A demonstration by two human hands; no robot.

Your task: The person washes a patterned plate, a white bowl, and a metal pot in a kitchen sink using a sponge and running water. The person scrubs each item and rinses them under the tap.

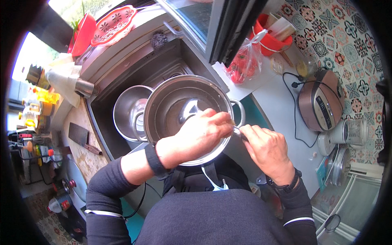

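Observation:
A large two-handled stainless steel pot stands at the sink's front edge, with a shiny patch inside it. My left hand reaches over the pot, its fingers closed near the right rim on a small thing that they mostly hide. My right hand is just outside that rim, below the pot's right handle, fingers pinched on a dark, narrow piece between the two hands; what it is, I cannot tell. A smaller steel bowl sits left of the pot in the sink.
A cleaver lies on a worn wooden board at left. An open window frame juts over the sink's far right. Bagged red items, a red bucket and a rice cooker with its cord stand on the right side.

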